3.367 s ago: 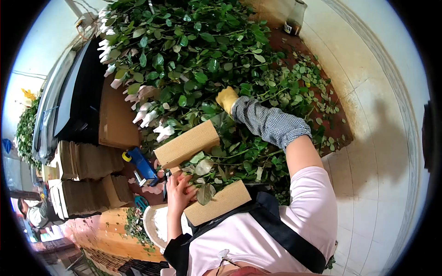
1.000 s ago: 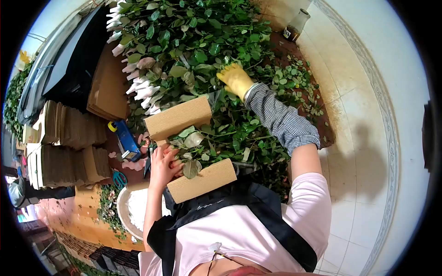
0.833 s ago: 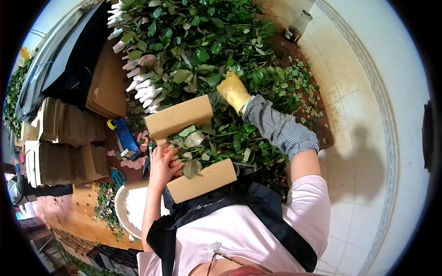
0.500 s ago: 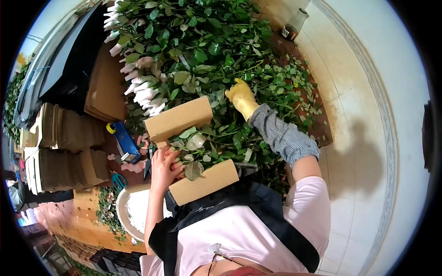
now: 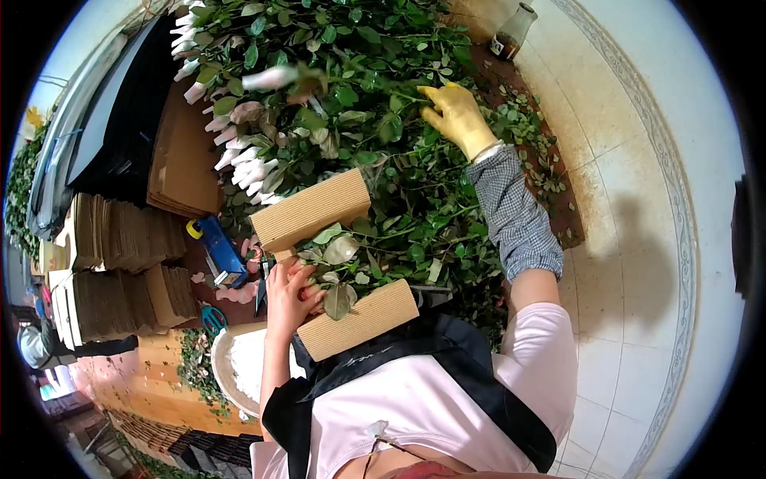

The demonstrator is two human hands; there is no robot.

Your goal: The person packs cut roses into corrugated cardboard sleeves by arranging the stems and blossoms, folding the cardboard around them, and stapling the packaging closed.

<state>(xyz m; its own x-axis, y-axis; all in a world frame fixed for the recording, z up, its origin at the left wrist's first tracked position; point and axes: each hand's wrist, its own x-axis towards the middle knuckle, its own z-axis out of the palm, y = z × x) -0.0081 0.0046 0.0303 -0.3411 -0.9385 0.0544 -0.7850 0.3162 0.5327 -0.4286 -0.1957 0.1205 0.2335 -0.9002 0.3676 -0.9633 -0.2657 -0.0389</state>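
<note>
My right hand, in a yellow glove, pinches the green stem of a rose at the right of the leafy pile. That rose's white-wrapped head is lifted over the pile and blurred. My bare left hand rests on rose heads between two flaps of corrugated cardboard, its fingers curled round them. Leafy stems lie in the cardboard and run to the right. Behind is the large pile of roses, with white-sleeved heads along its left side.
Stacks of cardboard stand at the left, near a blue tool and teal-handled scissors. A white-filled basket is beside my left forearm. A glass bottle stands at the back right. Another person is at far left.
My right hand has moved up and right from the pile's near edge, and a rose now hangs lifted from it. My left hand stays at the cardboard.
</note>
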